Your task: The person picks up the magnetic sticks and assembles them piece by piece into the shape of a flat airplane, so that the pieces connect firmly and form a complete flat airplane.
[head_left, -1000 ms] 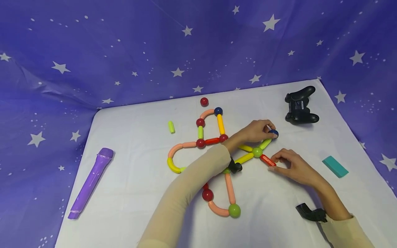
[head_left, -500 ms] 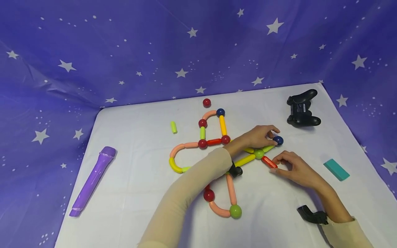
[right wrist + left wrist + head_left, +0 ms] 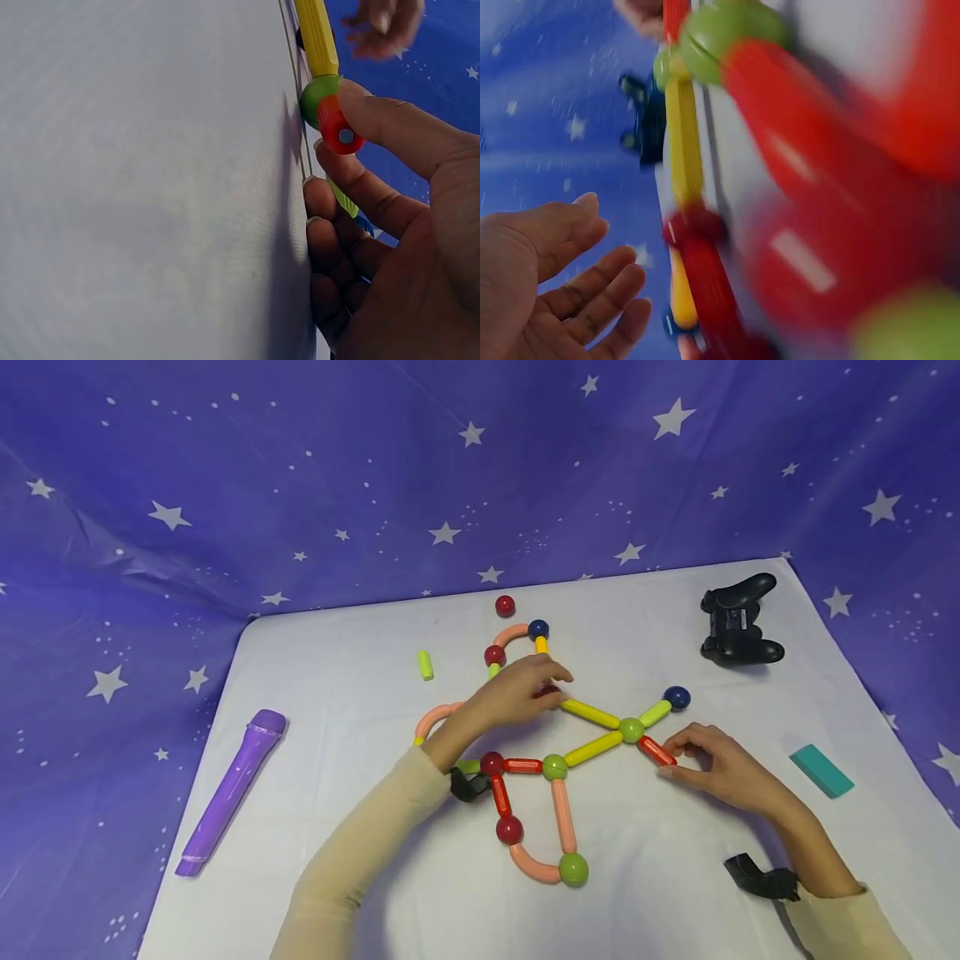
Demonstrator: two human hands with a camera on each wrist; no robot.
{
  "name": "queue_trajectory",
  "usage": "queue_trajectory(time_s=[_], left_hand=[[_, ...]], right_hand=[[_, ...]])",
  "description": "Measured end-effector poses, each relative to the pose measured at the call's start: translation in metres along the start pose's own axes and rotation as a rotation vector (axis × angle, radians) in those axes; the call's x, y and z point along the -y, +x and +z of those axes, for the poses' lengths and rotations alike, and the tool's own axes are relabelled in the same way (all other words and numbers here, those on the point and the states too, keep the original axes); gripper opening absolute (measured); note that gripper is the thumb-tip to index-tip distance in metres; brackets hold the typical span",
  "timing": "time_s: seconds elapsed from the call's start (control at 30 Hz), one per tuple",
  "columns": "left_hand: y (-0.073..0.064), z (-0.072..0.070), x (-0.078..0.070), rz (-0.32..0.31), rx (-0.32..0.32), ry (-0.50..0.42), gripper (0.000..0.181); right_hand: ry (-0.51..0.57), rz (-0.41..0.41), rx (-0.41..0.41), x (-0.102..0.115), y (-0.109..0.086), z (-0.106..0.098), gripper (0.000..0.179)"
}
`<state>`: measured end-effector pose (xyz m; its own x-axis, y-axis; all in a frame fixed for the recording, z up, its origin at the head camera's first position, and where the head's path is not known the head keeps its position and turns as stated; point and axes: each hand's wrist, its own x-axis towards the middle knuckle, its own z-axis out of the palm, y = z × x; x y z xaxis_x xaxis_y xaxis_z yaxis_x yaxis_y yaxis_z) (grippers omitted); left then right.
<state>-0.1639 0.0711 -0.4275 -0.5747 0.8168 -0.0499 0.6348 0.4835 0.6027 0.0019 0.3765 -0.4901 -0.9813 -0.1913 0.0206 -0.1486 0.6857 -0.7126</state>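
Note:
Magnetic sticks and balls lie joined in a flat figure on the white table. My right hand (image 3: 723, 768) pinches a short red stick (image 3: 657, 750) between thumb and fingers; its inner end meets a green ball (image 3: 632, 730). Two yellow sticks (image 3: 594, 749) and a lime stick (image 3: 656, 714) also join that ball, and a dark blue ball (image 3: 677, 697) caps the lime one. My left hand (image 3: 517, 692) hovers above the figure's middle, fingers loosely bent, with nothing in it in the left wrist view. It hides part of the figure, including most of a red ball (image 3: 547, 691).
A loose red ball (image 3: 505, 606) and a loose lime stick (image 3: 425, 665) lie behind the figure. At left is a purple toy microphone (image 3: 236, 793). A black game controller (image 3: 738, 620) and a teal block (image 3: 822, 770) lie at right.
My left hand has let go of the dark blue ball and moved left over the figure. Before that, the ball and lime stick swung towards me. My right hand keeps its pinch.

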Motion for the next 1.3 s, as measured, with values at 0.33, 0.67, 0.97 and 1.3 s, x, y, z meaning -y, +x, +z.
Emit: queue_trajectory(time_s=[0.33,0.67,0.97,1.3], left_hand=[[-0.126,0.003,0.064,-0.215,-0.268,-0.042,0.037],[-0.173,0.032,0.087,-0.143,-0.289,-0.151,0.06],[-0.171,0.034,0.093,-0.128,-0.317,-0.148,0.055],[-0.174,0.037,0.096,-0.125,-0.332,-0.122,0.053]], right_hand=[[-0.033,-0.003,0.015,0.002,0.001,-0.001,0.026],[-0.035,-0.003,0.028,0.005,0.004,-0.002,0.027],[-0.104,0.001,-0.02,0.014,0.018,-0.018,0.022],[-0.152,-0.168,0.068,0.06,0.135,-0.023,0.026]])
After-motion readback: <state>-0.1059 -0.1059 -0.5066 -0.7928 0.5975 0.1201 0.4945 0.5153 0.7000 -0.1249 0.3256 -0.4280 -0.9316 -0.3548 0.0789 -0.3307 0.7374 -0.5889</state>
